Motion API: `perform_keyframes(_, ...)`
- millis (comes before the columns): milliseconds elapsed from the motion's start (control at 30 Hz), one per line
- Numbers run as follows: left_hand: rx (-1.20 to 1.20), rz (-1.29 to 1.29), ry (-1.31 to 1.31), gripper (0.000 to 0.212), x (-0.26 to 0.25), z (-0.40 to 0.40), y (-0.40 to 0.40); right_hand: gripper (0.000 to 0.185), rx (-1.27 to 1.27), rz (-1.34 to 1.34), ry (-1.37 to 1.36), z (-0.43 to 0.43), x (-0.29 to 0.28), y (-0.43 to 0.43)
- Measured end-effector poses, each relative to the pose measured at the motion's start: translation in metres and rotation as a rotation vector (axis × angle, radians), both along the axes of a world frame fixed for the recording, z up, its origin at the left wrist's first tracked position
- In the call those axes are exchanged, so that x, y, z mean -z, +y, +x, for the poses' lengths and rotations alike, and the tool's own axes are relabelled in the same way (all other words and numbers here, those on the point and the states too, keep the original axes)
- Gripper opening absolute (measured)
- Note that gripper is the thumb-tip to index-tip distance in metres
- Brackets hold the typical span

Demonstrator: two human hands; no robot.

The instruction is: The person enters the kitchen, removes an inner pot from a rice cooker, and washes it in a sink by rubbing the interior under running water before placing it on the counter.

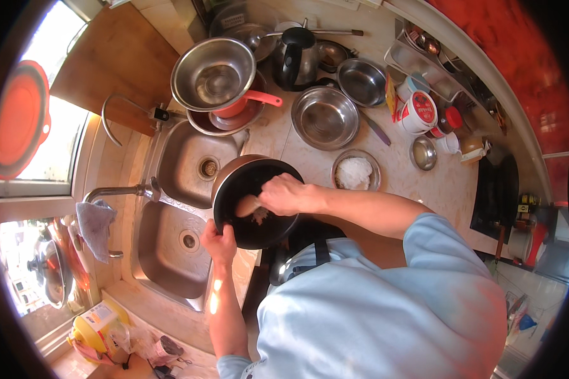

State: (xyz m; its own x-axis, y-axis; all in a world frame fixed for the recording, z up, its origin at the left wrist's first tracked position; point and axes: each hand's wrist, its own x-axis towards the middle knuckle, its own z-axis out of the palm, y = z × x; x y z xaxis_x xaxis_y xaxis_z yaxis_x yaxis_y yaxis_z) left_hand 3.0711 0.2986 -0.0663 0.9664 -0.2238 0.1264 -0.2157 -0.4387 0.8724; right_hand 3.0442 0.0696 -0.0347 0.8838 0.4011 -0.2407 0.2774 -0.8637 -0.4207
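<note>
A round pot, black inside and brown outside, is held tilted over the counter's edge beside the sink. My left hand grips its lower left rim, thumb on the rim. Inside the pot, my right hand is closed around a light brown paddle or spoon, with its blade against the inner wall. A small clump of pale, rice-like food lies on the black surface next to the blade. Just beyond my right forearm, a small metal bowl holds a mound of white rice-like food.
A double steel sink with a faucet lies to the left. Steel basins, a stacked basin on a red-handled colander or pan, and a kettle stand behind. A knife, tubs and a small bowl sit at the right.
</note>
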Motion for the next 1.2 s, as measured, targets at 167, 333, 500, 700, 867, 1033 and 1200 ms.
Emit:
perform_keyframes(167,0.031,-0.099,0.027,0.011,0.007,0.002,0.007,0.022,-0.038,0.058,-0.086,0.004,0.017,0.017)
perform_keyframes(333,0.020,-0.065,0.001,0.009,0.019,0.001,0.020,0.016,0.003,0.020,-0.093,0.005,0.007,0.017)
perform_keyframes(500,-0.014,0.078,-0.040,0.010,0.005,0.004,0.010,0.015,0.019,0.041,0.114,0.002,-0.001,0.018)
perform_keyframes(700,-0.042,-0.056,0.021,0.011,0.019,0.002,0.004,0.021,0.102,-0.100,-0.010,0.010,-0.011,0.024)
perform_keyframes(867,-0.070,0.009,0.010,0.014,0.005,0.002,-0.003,0.018,0.007,-0.094,0.125,-0.001,-0.020,0.003)
perform_keyframes(1033,-0.022,0.037,-0.070,0.015,-0.020,-0.008,-0.018,0.015,0.071,-0.107,0.094,0.003,-0.014,0.010)
perform_keyframes(1200,-0.007,0.051,-0.058,0.012,-0.026,-0.013,-0.021,0.014,0.147,-0.100,0.139,-0.017,-0.009,0.002)
